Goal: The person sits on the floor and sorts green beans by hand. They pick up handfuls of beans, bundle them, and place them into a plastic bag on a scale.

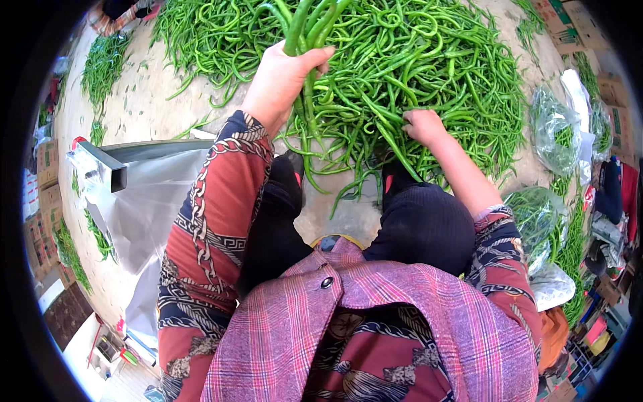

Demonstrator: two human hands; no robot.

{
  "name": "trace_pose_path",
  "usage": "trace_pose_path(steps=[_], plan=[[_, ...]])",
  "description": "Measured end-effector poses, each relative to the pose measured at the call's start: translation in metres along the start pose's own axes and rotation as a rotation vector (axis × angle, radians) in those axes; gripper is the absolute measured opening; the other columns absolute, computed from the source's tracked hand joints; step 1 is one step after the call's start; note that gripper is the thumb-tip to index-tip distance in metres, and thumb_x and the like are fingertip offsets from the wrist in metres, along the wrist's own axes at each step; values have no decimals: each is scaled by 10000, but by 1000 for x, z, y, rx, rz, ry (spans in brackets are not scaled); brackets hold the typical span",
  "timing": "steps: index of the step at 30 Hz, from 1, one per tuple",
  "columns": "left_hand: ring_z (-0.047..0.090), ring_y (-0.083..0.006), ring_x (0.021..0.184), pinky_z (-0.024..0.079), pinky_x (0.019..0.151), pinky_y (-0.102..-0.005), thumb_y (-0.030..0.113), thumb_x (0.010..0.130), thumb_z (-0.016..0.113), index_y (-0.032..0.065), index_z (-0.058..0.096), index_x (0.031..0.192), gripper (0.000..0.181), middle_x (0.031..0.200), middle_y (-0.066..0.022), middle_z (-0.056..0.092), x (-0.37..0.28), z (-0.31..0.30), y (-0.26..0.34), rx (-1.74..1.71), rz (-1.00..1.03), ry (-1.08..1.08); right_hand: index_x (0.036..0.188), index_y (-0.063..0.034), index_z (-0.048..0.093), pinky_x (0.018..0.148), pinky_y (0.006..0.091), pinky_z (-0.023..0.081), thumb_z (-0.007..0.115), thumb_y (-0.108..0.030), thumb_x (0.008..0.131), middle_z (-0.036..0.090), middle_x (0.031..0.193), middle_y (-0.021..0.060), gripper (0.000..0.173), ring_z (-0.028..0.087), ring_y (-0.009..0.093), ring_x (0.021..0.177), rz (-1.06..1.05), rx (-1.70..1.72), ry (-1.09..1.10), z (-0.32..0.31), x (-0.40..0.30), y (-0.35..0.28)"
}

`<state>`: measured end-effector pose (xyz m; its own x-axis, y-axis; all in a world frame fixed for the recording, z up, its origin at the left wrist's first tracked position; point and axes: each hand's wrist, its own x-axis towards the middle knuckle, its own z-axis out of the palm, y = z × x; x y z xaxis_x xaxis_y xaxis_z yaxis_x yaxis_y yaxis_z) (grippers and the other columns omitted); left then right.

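My left hand [289, 80] is closed around a bunch of long green chili peppers [306, 30]. Their thicker ends stick up above the fist, and the thin tips hang below it. Before me on the floor spreads a large heap of the same peppers [452, 65]. On the near right part of this heap is my right hand [424, 126], its fingers curled in against the peppers. A pepper runs up to those fingertips, but whether they pinch it is hidden. Several loose peppers [356, 188] lie between my shoes.
At my left stands a metal frame [108, 166] with plastic sheeting [150, 191]. Clear bags of peppers [535, 211] lie on the right. Smaller pepper piles [104, 65] and cardboard boxes [47, 166] line the left side. Another person's sleeve [108, 22] shows at the upper left.
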<state>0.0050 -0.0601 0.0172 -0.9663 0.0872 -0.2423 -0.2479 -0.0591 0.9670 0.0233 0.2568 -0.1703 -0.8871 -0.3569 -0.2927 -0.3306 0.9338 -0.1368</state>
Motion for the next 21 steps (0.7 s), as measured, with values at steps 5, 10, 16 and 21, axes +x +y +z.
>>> trace_pose_path(steps=[5,10,16,21], plan=[[600,-137,622,510,601,-274,196,856,741,47,638,853,181,714,-29,616,-5,6,-20,-185,-227,14,980,-49,686,631,319,475,676,-273,874,639,797,55,248,616,162,725,343,1044,70,-70,-19,-23],[622,-156,669,514,611,-299,201,833,769,31,666,921,217,789,-37,648,-7,53,-32,-345,-401,-121,974,-25,641,613,298,427,693,-247,876,568,725,35,248,504,119,656,-145,1015,231,-128,-37,-105],[639,-152,720,535,643,-294,119,849,700,20,635,920,138,793,-57,669,2,37,-10,-165,-152,86,948,-27,728,800,397,511,666,-364,854,693,993,153,356,657,314,902,146,616,318,-64,31,-20],[596,-138,608,502,586,-271,126,860,700,26,615,899,136,718,-26,609,10,19,-13,-203,-166,76,953,-63,705,733,432,506,715,-337,803,679,877,130,312,646,327,813,281,494,296,-10,25,19]])
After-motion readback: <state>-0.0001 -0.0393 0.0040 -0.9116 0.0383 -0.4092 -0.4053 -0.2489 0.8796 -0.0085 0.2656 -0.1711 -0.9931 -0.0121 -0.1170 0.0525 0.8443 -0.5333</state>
